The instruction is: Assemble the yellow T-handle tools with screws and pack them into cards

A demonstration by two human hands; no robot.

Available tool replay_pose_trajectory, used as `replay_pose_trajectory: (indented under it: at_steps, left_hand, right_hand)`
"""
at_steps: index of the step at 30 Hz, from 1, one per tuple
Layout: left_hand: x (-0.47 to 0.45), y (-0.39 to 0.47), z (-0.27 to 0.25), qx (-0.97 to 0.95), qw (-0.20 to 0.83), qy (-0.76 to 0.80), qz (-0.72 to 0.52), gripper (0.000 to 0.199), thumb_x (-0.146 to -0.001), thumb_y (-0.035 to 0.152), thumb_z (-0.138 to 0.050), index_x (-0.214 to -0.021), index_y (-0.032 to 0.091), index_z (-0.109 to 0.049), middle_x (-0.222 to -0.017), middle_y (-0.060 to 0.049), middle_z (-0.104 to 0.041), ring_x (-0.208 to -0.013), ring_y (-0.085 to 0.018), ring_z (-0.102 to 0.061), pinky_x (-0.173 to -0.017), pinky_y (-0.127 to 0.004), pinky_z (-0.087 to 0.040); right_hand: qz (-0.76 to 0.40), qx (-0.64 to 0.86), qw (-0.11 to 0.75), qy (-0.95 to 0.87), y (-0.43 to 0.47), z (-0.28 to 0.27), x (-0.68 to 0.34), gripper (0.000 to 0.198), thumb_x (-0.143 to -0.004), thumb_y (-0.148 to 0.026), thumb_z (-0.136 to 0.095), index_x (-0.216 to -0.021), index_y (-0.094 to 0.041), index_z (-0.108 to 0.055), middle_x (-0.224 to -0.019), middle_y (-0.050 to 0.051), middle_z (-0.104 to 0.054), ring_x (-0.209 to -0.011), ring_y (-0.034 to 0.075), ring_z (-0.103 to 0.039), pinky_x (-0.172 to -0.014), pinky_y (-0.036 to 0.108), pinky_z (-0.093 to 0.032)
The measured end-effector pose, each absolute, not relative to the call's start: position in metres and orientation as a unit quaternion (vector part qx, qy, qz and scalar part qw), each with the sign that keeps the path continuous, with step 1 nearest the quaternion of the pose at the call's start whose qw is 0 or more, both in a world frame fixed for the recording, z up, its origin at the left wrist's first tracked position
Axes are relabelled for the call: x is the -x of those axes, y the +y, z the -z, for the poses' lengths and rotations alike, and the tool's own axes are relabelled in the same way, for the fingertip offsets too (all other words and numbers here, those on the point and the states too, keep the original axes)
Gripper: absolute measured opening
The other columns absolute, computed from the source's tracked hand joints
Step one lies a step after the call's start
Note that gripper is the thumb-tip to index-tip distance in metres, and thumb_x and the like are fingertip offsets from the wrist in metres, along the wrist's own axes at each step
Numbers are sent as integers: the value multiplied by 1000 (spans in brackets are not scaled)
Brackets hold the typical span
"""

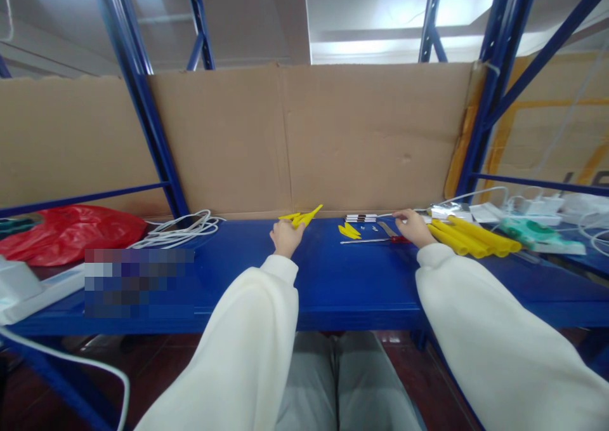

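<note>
My left hand (284, 235) is closed on bright yellow pointed strips (307, 216), which stick out past its fingers over the middle of the blue table. Off to the right, my right hand (413, 226) hovers low with fingers slightly apart, and nothing shows in its grasp. Right by it is the red handle of a screwdriver (366, 241), its shaft pointing left. A flat grey metal strip (387, 229) lies just left of those fingers. Several small yellow pieces (349, 231) rest between the hands, near a stack of white-and-dark bars (360, 218).
Several yellow tubes (469, 237) lie right of my right hand, beside a green-and-white packet (537, 234). On the left are a coiled white cable (190, 229) and a red plastic bag (85, 231). A cardboard panel (342, 139) stands behind the blue table (342, 278).
</note>
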State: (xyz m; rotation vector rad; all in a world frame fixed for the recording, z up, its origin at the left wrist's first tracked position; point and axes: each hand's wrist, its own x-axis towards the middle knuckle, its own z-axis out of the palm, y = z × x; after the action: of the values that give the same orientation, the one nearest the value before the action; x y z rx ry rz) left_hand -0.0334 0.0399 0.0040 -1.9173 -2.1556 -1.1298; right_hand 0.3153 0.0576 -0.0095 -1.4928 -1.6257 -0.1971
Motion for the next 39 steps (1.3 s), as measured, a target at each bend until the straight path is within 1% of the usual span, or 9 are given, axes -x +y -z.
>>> replay_pose_trajectory:
  at_steps: [6, 11, 16, 19, 22, 26, 29, 34, 39]
  left_hand:
    - [35, 44, -9, 620, -64, -676, 392, 37, -93, 41, -48, -93, 19, -78, -103, -11, -77, -107, -28, -68, -84, -33, -50]
    - [24, 27, -15, 656, 13, -653, 378, 24, -83, 38, -62, -93, 22, -77, -114, -9, -73, -117, -30, -62, -97, -38, -45]
    - [20, 14, -17, 721, 29, -641, 262, 34, -82, 48, -62, -90, 19, -77, -118, -15, -70, -122, -37, -56, -102, -48, -40]
    - [22, 13, -15, 739, 21, -643, 200, 41, -79, 49, -63, -100, 17, -76, -132, -18, -62, -132, -41, -47, -108, -52, -33]
    - [21, 14, -13, 736, 11, -651, 187, 51, -72, 39, -69, -118, 17, -69, -141, -19, -55, -137, -41, -42, -111, -53, -30]
    - [15, 17, -7, 792, -35, -578, 196, 60, -75, 28, -65, -133, 19, -58, -142, -15, -55, -135, -33, -47, -110, -42, -36]
    - [12, 21, -1, 823, -57, -526, 206, 58, -80, 17, -58, -138, 20, -54, -142, -12, -57, -134, -27, -48, -111, -37, -37]
    - [14, 24, -1, 788, -36, -569, 233, 53, -76, 1, -53, -122, 24, -67, -135, -9, -63, -129, -29, -54, -110, -43, -39]
    - [13, 15, -11, 769, 13, -591, 242, 34, -74, 4, -58, -98, 22, -76, -117, -10, -72, -119, -32, -60, -106, -46, -41]
  right_hand:
    - [74, 598, 466, -648, 57, 9, -315, 24, -74, -13, -53, -84, -18, -74, -97, 10, -74, -95, 25, -68, -95, 40, -52]
    - [63, 611, 454, -645, 55, 7, -313, 25, -75, -12, -52, -86, -16, -74, -99, 12, -74, -95, 25, -68, -96, 40, -51]
    - [57, 616, 456, -640, 55, 7, -312, 25, -75, -11, -52, -86, -15, -74, -99, 12, -74, -96, 25, -68, -96, 41, -51]
    - [57, 606, 466, -642, 57, 9, -314, 23, -75, -12, -53, -83, -17, -74, -97, 11, -74, -95, 25, -68, -96, 40, -51]
    - [58, 598, 473, -644, 58, 10, -315, 21, -75, -13, -54, -81, -19, -73, -94, 9, -74, -94, 24, -68, -95, 40, -52]
    - [53, 608, 468, -639, 57, 9, -314, 22, -75, -12, -54, -83, -18, -74, -96, 10, -74, -94, 24, -68, -95, 40, -51]
    - [50, 615, 463, -637, 56, 9, -314, 23, -75, -12, -54, -84, -17, -75, -98, 10, -74, -95, 25, -68, -96, 39, -51]
    - [49, 624, 451, -636, 53, 7, -313, 27, -75, -11, -53, -89, -15, -75, -101, 12, -75, -97, 25, -69, -98, 40, -51]
    - [36, 655, 418, -629, 54, 8, -313, 29, -73, -9, -56, -93, -13, -76, -102, 13, -75, -98, 27, -70, -95, 39, -53]
